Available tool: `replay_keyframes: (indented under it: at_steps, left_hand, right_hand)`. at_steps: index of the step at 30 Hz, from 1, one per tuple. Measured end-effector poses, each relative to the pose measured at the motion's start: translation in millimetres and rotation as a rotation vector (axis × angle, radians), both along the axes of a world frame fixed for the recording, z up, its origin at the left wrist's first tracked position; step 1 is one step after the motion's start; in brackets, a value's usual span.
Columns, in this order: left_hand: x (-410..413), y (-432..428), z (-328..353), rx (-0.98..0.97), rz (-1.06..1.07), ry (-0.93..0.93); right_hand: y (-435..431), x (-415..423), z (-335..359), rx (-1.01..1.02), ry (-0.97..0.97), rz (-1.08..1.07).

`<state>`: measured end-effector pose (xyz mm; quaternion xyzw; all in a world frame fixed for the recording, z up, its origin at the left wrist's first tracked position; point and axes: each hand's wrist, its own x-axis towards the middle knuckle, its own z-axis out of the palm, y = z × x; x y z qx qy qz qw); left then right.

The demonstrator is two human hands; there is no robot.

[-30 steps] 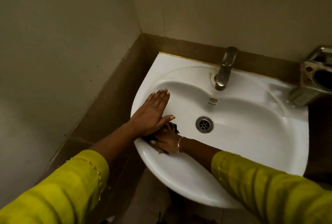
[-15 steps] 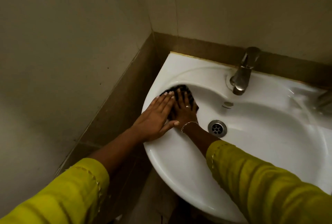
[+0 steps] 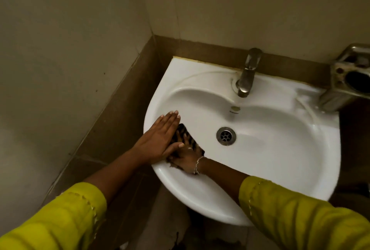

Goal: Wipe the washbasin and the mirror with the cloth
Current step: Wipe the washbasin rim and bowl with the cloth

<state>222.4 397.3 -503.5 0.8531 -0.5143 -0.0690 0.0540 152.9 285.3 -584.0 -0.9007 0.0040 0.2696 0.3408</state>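
Note:
The white washbasin (image 3: 280, 159) is fixed in a corner, seen from above. My right hand (image 3: 185, 156) presses a dark cloth (image 3: 183, 129) flat against the inner left slope of the bowl, fingers spread over it. My left hand (image 3: 160, 139) lies flat on the basin's left rim, fingers straight and together, partly overlapping my right hand. Most of the cloth is hidden under both hands. No mirror is in view.
A metal tap (image 3: 247, 73) stands at the back of the basin above the drain (image 3: 226, 136). A metal soap holder (image 3: 348, 81) juts out at the right. Beige walls meet at the corner, with a brown tile band (image 3: 120, 109) along the basin.
My right hand has slid the cloth back from the upper left of the bowl toward the near left side. My left hand stays flat on the left rim.

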Motion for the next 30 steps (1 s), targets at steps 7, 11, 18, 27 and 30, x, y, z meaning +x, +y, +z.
replay_keyframes:
  at_steps: [7, 11, 18, 27, 30]
  left_hand:
    - [-15.2, -10.5, 3.0, -0.004, -0.046, -0.064]
    - [-27.5, -23.1, 5.8, -0.007, -0.066, -0.092]
    - [-39.0, -35.2, 3.2, 0.017, -0.116, -0.149]
    - [-32.2, -42.0, 4.0, 0.006, -0.136, -0.164]
    - [-28.4, -42.3, 5.2, 0.009, -0.133, -0.163]
  right_hand:
    - [-16.9, -58.7, 15.1, 0.037, 0.111, 0.186]
    - [-44.1, -98.3, 41.6, 0.008, 0.209, 0.251]
    - [-119.5, -143.7, 94.1, -0.161, 0.401, 0.399]
    - [-223.0, -149.4, 72.6, -0.64, 0.449, 0.512]
    - [-254.2, -134.2, 76.4, -1.028, 0.257, 0.662]
